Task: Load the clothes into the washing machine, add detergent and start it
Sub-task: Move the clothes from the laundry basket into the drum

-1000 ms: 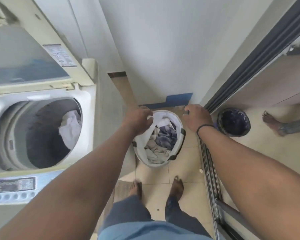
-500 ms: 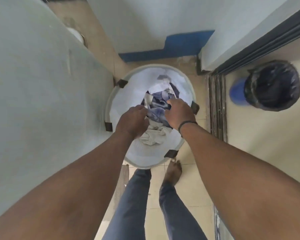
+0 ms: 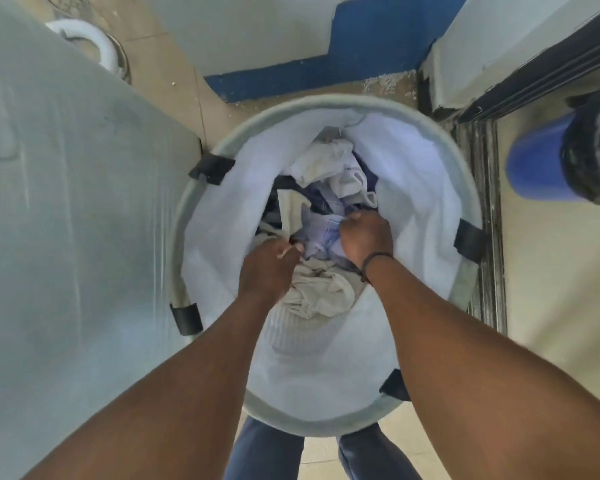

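Down inside the basket (image 3: 461,174), left hand (image 3: 269,268) and right hand (image 3: 364,237) clench clothes (image 3: 326,289); gather deep, lift everything together.

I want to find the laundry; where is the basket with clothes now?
In the head view, the laundry basket sits centre on the floor, between the washing machine's side and the door track, both hands inside.

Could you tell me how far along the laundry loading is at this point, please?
Still in the loading stage. Nothing shows as finished here, and the washer drum is out of view. In hand: both hands are down in the laundry basket, the left hand and the right hand each closing on clothes. Left: a good pile remains in the basket, then detergent and starting the machine.
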